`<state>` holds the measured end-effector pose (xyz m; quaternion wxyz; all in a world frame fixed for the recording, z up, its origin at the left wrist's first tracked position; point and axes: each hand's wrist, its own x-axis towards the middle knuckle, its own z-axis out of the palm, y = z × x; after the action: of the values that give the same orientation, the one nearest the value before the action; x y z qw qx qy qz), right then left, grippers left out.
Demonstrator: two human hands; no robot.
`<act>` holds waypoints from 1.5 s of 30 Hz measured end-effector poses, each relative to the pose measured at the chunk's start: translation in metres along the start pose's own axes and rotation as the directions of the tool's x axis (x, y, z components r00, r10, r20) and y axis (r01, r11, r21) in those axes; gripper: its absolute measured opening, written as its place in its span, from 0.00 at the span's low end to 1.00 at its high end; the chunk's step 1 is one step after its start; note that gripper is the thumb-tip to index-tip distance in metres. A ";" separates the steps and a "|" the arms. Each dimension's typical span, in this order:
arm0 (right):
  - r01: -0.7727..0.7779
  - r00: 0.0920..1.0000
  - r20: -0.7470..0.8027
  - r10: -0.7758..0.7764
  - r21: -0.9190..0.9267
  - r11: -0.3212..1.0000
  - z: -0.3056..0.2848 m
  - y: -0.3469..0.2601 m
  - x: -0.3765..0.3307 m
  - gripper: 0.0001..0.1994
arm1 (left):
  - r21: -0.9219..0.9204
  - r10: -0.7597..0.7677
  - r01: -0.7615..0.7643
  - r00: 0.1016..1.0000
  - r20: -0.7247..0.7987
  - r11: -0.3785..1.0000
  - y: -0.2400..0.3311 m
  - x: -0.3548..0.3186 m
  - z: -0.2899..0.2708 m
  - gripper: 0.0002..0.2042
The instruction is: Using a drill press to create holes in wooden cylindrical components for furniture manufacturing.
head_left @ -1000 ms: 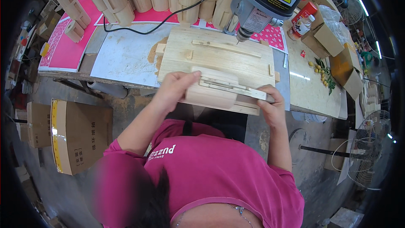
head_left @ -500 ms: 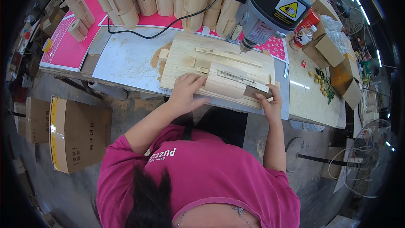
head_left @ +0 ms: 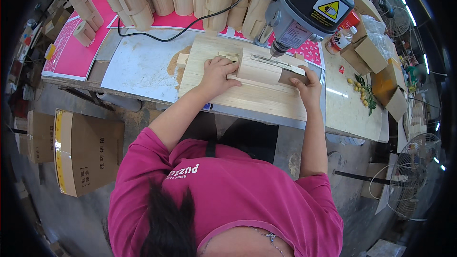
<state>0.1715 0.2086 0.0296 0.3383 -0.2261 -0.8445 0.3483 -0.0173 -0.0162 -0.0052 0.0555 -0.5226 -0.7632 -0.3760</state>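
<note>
A pale wooden cylinder (head_left: 259,70) lies on its side on a wooden board (head_left: 266,97), under the drill press (head_left: 304,12). Along its top runs a slotted metal strip (head_left: 273,62), whose end sticks out past the right of the wood beside a brownish flat piece (head_left: 287,76). The drill bit (head_left: 273,56) is close above the strip; whether it touches cannot be told. My left hand (head_left: 218,77) is closed on the cylinder's left end, thumb along its near side. My right hand (head_left: 308,84) pinches the projecting end of the strip and flat piece.
Several wooden cylinders (head_left: 183,0) stand stacked along the back, with a black cable (head_left: 190,29) in front. Right of the drill are a bottle (head_left: 339,42), an open carton (head_left: 366,54) and yellow fruit (head_left: 360,90). A fan (head_left: 414,162) stands right; cartons (head_left: 88,147) stand at left.
Both hands have moved the cylinder and metal strip away from me across the board, to beneath the drill bit. My left hand has closed in on the cylinder's end.
</note>
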 end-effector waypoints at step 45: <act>0.327 0.853 -0.362 -0.376 -0.191 0.926 0.020 -0.069 -0.005 0.18 | 0.007 0.007 -0.007 0.993 0.122 1.000 -0.011 -0.002 -0.014 0.24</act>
<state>0.1503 0.1515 0.0687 0.5437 -0.1532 -0.8063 0.1756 -0.0299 -0.0289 -0.0020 0.0122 -0.5470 -0.7648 -0.3403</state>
